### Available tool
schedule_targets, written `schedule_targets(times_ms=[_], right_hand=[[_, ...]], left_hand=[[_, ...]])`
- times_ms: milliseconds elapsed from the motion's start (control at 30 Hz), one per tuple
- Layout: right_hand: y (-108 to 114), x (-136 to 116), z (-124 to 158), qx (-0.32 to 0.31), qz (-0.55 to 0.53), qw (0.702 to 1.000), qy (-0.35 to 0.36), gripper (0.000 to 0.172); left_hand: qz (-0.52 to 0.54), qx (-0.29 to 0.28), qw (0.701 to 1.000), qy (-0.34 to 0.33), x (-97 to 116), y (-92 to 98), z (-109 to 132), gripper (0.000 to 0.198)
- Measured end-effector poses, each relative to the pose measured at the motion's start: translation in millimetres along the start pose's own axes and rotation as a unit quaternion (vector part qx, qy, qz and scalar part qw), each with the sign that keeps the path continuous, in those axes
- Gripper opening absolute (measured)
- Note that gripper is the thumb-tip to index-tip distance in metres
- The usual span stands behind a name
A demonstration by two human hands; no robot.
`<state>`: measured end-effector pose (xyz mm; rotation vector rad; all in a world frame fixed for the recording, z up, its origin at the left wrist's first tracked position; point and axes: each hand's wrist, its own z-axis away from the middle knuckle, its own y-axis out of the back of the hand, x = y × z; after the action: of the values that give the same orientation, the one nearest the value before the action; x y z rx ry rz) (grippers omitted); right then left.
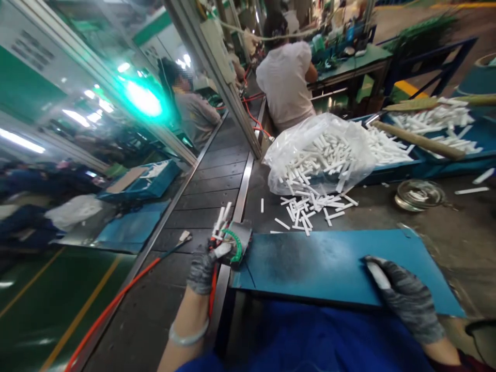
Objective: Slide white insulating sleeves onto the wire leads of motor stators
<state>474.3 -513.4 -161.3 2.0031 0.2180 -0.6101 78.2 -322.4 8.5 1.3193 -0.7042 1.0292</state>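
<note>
My left hand (201, 271), in a grey knit glove with a white-covered thumb, is closed around a red cable (213, 297) at the seam between conveyor and workbench. Several white tube-like pieces (222, 216) stick up just beyond its fingers. Right beside it is a curved green toothed part (237, 245) on a small metal fixture (245, 233). My right hand (406, 297), gloved alike, rests with stretched fingers on the right part of a blue mat (310, 263). Nothing held shows in it, though the underside of its fingers is hidden.
Short white tubes (306, 209) spill from a clear plastic bag (279, 155) onto the bench. Blue bins (403, 170) hold more, with a wooden handle (422, 139) across them. A glass dish (419, 195) stands right. Another cable (116, 299) lies on the conveyor (205, 191). Co-workers sit beyond.
</note>
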Motion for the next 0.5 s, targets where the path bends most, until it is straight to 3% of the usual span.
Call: schedule_targets(times_ms=[100,167,333,500], right_hand=[[-1,-3,-3,0.013,0.014,1.0,0.025,0.05],[0,-6,-5,0.018,0.021,0.999,0.039,0.049],[1,-13,-10,0.05,0.052,0.996,0.059,0.051],[-1,-14,-7,0.049,0.047,0.997,0.035,0.048]], left_hand=[[-0.191,0.105,0.976,0.009,-10,14.6,-28,0.046],[-0.294,0.135,0.946,0.03,-14,18.7,-47,0.042],[-0.38,0.149,0.911,0.06,-10,26.6,-77,0.039],[-0.473,0.15,0.868,0.019,15,33.6,-78,0.053]])
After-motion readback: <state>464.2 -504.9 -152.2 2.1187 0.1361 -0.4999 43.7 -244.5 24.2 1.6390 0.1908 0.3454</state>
